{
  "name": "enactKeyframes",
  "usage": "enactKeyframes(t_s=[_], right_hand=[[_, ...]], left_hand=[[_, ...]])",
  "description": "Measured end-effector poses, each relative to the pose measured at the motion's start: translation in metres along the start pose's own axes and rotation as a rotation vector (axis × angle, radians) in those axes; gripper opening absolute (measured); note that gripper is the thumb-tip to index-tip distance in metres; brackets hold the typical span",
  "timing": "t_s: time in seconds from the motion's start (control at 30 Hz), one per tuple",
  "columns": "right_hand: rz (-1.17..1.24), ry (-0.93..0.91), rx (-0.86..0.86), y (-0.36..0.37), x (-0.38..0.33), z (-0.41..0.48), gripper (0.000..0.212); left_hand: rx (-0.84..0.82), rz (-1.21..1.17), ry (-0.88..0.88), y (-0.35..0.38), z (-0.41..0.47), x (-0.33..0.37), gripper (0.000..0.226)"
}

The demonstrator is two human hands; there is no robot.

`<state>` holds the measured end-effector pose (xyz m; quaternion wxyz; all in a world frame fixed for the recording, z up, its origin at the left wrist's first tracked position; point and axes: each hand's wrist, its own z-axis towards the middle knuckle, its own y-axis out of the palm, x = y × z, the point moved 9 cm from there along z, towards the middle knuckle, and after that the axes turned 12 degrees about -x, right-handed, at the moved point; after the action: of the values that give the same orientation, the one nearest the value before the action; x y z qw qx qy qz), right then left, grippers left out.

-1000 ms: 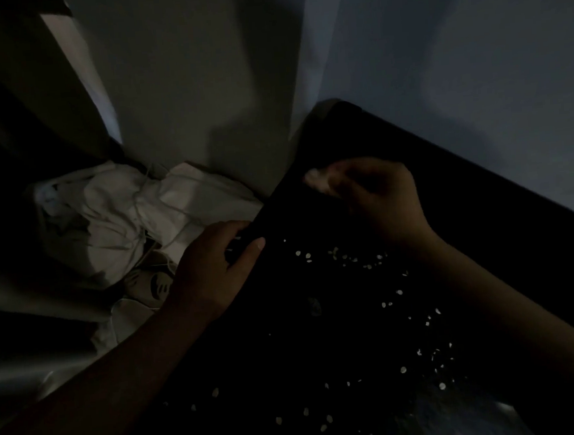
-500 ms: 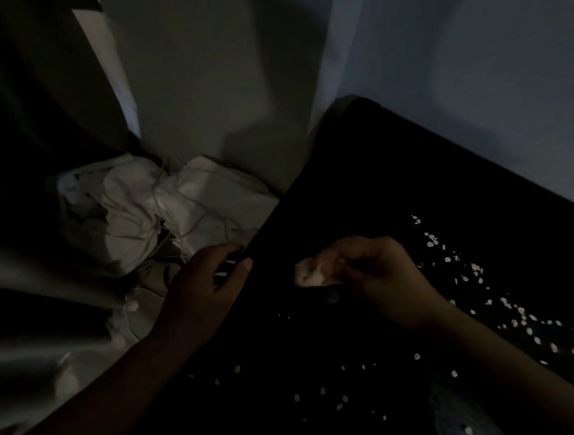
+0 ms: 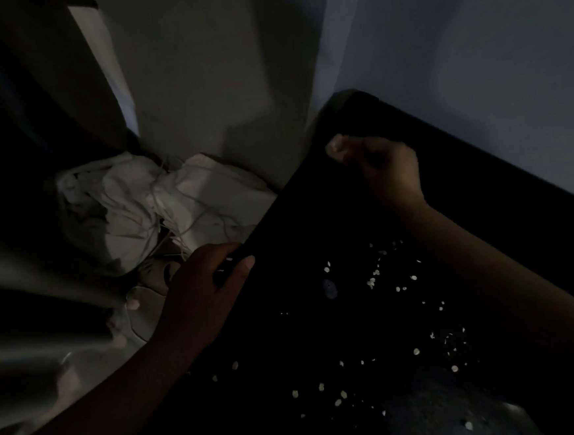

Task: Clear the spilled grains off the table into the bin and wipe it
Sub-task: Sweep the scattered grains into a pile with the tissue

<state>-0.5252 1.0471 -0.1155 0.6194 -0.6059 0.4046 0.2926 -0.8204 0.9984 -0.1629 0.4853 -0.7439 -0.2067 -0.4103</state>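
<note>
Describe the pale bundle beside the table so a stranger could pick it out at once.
Start at the dark table filling the right of the view and follow its left edge to the left hand. Beyond that hand, low against the grey wall, lies the pale bundle. It alone is a crumpled, stringy heap; the grains are tiny specks on the table.

I see my left hand (image 3: pixel 209 292) gripping the left edge of the dark table (image 3: pixel 313 215), thumb on top. My right hand (image 3: pixel 378 169) is curled near the far corner; it is too dim to tell whether it holds anything. Pale grains (image 3: pixel 373 281) are scattered nearer. White bags (image 3: pixel 174 205) lie left.
</note>
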Motion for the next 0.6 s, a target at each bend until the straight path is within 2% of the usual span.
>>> enactKeyframes(t_s=[0.1, 0.17, 0.27, 0.43, 0.5, 0.6], right_hand=[[-0.077, -0.087, -0.21, 0.016, -0.018, -0.061, 0.02], [-0.043, -0.037, -0.277, 0.017, -0.02, -0.086, 0.019], [0.05, -0.012, -0.119, -0.002, -0.027, -0.079, 0.019], [0.007, -0.005, 0.148, -0.019, -0.019, -0.003, 0.012], [-0.018, 0.026, 0.176, -0.02, -0.011, 0.023, 0.011], [-0.025, 0.058, 0.109, -0.008, 0.002, 0.031, 0.01]], left_hand=[[0.015, 0.01, 0.005, -0.002, -0.001, 0.006, 0.055], [0.038, -0.006, 0.011, -0.004, -0.002, 0.008, 0.054], [0.03, -0.061, 0.012, -0.002, -0.001, 0.006, 0.054], [0.024, -0.022, 0.011, -0.001, -0.002, 0.002, 0.055], [0.013, 0.002, 0.019, -0.002, -0.002, 0.004, 0.051], [0.045, 0.052, 0.041, -0.004, -0.003, 0.009, 0.038]])
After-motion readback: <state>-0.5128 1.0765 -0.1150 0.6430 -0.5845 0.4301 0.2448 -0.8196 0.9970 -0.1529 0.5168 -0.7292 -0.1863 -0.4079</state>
